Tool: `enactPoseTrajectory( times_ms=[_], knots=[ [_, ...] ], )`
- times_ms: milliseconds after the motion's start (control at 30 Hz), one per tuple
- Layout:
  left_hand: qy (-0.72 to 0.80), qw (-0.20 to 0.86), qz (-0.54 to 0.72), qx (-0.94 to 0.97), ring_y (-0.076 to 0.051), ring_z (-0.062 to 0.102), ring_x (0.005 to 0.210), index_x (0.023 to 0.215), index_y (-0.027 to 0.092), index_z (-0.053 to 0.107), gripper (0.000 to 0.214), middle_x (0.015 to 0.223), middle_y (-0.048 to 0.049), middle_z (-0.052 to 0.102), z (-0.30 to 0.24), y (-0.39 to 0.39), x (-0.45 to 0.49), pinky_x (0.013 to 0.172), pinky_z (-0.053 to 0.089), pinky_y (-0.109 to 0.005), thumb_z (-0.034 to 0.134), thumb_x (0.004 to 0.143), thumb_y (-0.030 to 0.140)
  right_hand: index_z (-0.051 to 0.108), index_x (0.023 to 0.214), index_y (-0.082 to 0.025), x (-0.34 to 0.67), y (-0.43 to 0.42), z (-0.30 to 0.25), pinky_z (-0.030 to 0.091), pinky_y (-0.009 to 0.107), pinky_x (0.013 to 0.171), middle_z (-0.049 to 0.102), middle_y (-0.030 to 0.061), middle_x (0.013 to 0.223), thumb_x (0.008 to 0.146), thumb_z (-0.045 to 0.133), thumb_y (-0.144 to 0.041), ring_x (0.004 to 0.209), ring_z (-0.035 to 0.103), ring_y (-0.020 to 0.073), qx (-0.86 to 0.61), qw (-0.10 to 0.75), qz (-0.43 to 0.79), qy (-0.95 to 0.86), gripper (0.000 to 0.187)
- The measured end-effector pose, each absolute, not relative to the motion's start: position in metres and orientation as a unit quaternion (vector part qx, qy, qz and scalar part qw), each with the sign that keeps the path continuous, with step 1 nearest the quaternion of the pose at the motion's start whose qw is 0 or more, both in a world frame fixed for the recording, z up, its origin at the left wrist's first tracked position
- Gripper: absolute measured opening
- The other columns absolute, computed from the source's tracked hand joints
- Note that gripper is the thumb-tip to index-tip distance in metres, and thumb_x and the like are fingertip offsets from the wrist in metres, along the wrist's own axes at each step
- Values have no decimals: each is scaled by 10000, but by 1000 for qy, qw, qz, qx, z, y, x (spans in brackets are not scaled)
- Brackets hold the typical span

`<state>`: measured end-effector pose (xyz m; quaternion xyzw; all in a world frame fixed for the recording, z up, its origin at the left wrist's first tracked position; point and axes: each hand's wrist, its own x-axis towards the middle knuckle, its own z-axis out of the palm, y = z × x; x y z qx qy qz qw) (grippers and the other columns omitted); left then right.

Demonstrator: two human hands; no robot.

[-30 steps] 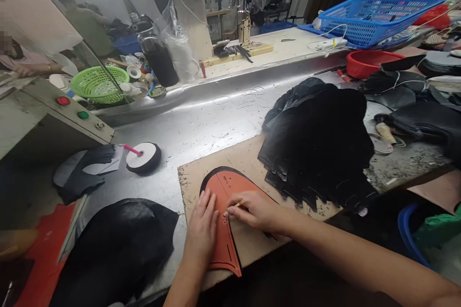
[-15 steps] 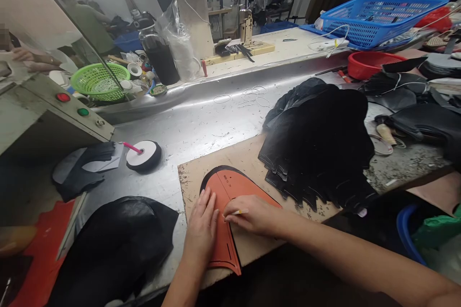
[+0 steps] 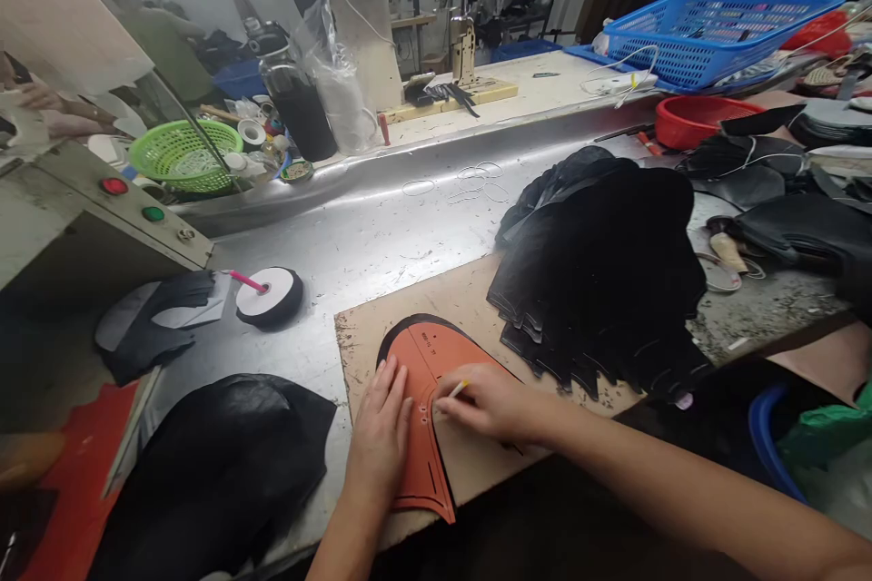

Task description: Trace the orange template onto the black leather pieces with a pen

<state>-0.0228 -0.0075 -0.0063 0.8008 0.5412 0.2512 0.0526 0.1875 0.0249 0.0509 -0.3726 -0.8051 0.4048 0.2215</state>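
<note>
An orange template (image 3: 421, 363) with printed marks and slots lies over a black leather piece (image 3: 383, 348), whose dark edge shows around its curved top. My left hand (image 3: 380, 422) rests flat on the template's left side, fingers stretched out. My right hand (image 3: 487, 404) is closed around a slim white pen with a yellow end (image 3: 460, 388), close to the template's inner curved edge. Its tip is hidden by my fingers. Beneath everything is a tan board (image 3: 354, 327).
Stacked black leather pieces (image 3: 599, 263) lie to the right, another black piece (image 3: 224, 463) to the left. A tape roll (image 3: 269, 295) holds a pink pen. A blue basket (image 3: 715, 41), a red bowl (image 3: 701, 123) and a sewing machine (image 3: 464, 45) stand behind.
My right hand has shifted slightly right, away from the template's middle, and the pen is tilted more upward. Small marks on the template now show beside it. My left hand stays put.
</note>
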Motion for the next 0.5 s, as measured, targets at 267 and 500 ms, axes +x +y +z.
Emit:
enactPoseTrajectory(
  times_ms=[267,500],
  knots=[
    [533,27,254,807,-247,442,1284,1333,234,444,427,1379,-96,498,-7,-4,-24,1000,450,-439,429,906,241,673,861,-174,226,33,53,431,216,648,702,41,820,876,484,-266,724,644,153,-471,216,383,-765,210],
    [534,31,243,809,-249,433,1290,1354,254,415,447,1394,-89,482,-7,-3,-25,1012,437,-456,424,908,239,678,845,-168,223,29,54,410,220,624,697,47,781,877,482,-264,682,630,151,-473,186,343,-790,220]
  ],
)
